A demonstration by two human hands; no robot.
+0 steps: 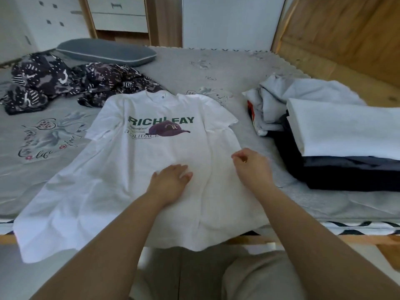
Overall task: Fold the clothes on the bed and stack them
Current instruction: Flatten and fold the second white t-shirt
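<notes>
The room is bright with soft, even light — like daytime. The white shirt (151, 169) is so bright that its folds are hard to see, and the white stack (346, 131) on the right looks washed out too. Shadows are faint; a soft one lies under the left hand (171, 180) and along the arms. The picture is a bit fuzzy all over, and the small words on the shirt cannot be read. The wide lens bends things — the bed (216, 68) edge and the wood wall (346, 40) lean and curve near the sides. The arms look very big at the bottom.
</notes>
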